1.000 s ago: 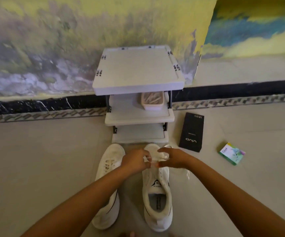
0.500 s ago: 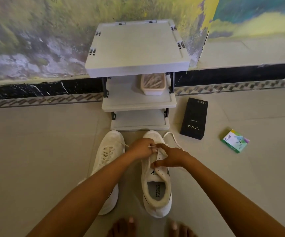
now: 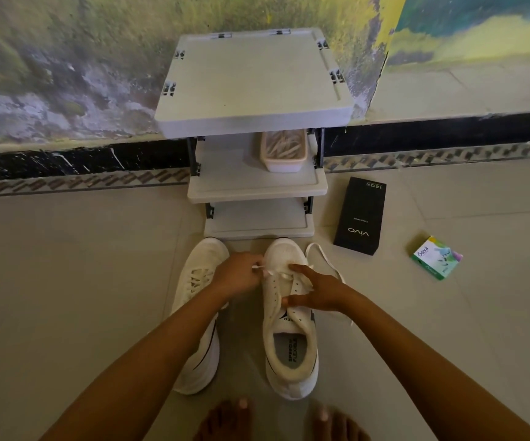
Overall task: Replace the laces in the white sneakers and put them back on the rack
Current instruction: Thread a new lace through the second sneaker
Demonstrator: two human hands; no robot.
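- My left hand is curled, with the fingertips pinching the end of a white lace just at the lowest eyelets, near the toe of the sneaker.
- My right hand lies on the same sneaker, spread wide. The forefinger is stretched out across the eyelets toward the toe and the thumb is flat across the tongue further back. It presses on the upper rather than pinching. I cannot see its other fingers.
- Only the eyelets nearest the toe carry lace. The rest of the lace trails off on the right side of the sneaker and lies in a loose loop on the floor.
- The sneaker stands on the floor, toe pointing at the rack and almost touching its bottom shelf, with the open heel toward me.
- The second sneaker stands just beside it on the left, parallel to it and already laced. My left forearm crosses over its middle and hides part of it.
- The rack has three grey shelves and stands against the painted wall.
- On the middle shelf, toward the right, sits a pale tub with light strands in it, half under the top shelf.
- A black box lies flat on the floor to the right of the rack, near the loop of lace but apart from it.
- A small green box lies further right, well apart from the sneakers.
- My bare toes show at the lower edge, just behind the heels of the sneakers.
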